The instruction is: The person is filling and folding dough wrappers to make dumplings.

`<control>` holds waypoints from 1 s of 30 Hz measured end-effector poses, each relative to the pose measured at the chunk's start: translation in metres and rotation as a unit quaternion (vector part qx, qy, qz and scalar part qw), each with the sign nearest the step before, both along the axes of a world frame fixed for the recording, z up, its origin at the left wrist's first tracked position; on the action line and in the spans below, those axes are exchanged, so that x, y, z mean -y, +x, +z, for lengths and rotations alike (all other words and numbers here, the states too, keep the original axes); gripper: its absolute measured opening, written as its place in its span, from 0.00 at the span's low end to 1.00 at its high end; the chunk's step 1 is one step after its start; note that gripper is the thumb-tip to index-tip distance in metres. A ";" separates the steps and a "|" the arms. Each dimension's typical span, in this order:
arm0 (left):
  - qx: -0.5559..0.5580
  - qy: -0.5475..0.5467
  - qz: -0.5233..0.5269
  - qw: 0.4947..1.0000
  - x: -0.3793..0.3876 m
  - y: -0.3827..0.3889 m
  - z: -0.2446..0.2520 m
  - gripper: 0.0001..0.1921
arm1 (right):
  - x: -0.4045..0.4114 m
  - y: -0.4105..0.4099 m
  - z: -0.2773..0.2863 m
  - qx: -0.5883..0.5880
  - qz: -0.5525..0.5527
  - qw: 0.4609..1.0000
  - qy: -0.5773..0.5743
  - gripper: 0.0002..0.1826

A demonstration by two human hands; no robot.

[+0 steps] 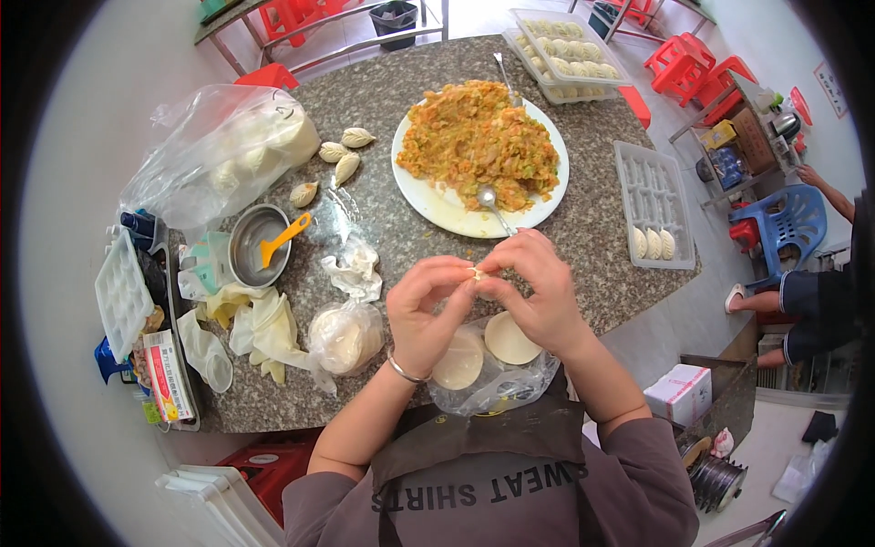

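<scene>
My left hand point(432, 308) and my right hand point(530, 287) meet at the fingertips, pinching a small piece of pale dough point(478, 273) between them; the fingers hide most of it. Just beyond is a large white plate point(437, 213) heaped with orange-green minced filling point(478, 143). One metal spoon point(488, 198) rests at the plate's near side, another spoon point(502, 72) at its far edge. Below my hands, round dough wrappers point(511, 338) lie in two stacks on a clear plastic bag point(478, 403). More wrappers sit in a tied bag point(346, 338) to the left.
Several pleated dumplings point(346, 168) lie beside a large plastic bag point(219, 154). A metal bowl point(254, 246) holds an orange-handled tool. At right is a compartment tray point(653, 198) with three dumplings; filled trays point(567, 55) are stacked behind. Gloves point(270, 328) lie left. Another person's arm point(827, 188) shows far right.
</scene>
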State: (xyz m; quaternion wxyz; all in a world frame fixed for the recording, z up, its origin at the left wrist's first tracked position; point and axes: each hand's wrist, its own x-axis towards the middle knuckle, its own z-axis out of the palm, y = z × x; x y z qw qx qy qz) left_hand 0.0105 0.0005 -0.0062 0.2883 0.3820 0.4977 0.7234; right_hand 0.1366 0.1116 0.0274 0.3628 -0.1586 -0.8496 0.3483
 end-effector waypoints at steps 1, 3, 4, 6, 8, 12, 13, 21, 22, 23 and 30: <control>-0.003 0.005 -0.006 1.000 0.000 -0.001 -0.001 0.08 | 0.001 0.000 0.002 0.005 0.002 1.000 0.010 0.05; -0.006 0.010 -0.013 1.000 0.000 -0.002 -0.001 0.08 | 0.000 0.000 -0.001 0.000 -0.010 1.000 0.022 0.05; 0.016 0.003 -0.012 1.000 -0.001 -0.002 -0.001 0.08 | -0.001 0.000 -0.002 -0.006 -0.023 0.999 0.033 0.05; 0.038 -0.004 -0.011 0.999 -0.002 -0.003 -0.002 0.08 | -0.002 0.002 -0.004 -0.004 -0.020 1.000 -0.006 0.04; 0.004 -0.006 -0.037 0.999 -0.001 -0.006 -0.004 0.08 | -0.005 0.004 -0.002 -0.001 -0.015 0.999 -0.045 0.04; -0.022 -0.007 -0.035 0.999 0.001 -0.006 -0.002 0.08 | -0.007 0.003 0.009 0.037 0.026 0.998 -0.049 0.04; -0.033 0.001 -0.033 0.999 0.001 -0.007 -0.002 0.08 | -0.006 0.002 0.010 0.045 0.029 0.998 -0.031 0.04; 0.011 -0.010 0.001 1.000 0.001 -0.002 -0.003 0.09 | -0.002 -0.003 0.001 0.018 0.017 0.999 -0.030 0.04; 0.081 0.010 -0.014 0.997 -0.002 0.002 -0.004 0.09 | -0.003 -0.003 -0.002 0.016 0.013 0.999 -0.024 0.04; 0.150 0.031 -0.029 0.988 -0.003 0.003 -0.005 0.09 | -0.001 -0.004 -0.004 0.016 0.014 0.999 -0.024 0.04; 0.379 -0.017 -0.153 0.912 -0.001 -0.004 -0.010 0.06 | 0.004 -0.009 -0.004 0.006 0.004 0.992 -0.126 0.05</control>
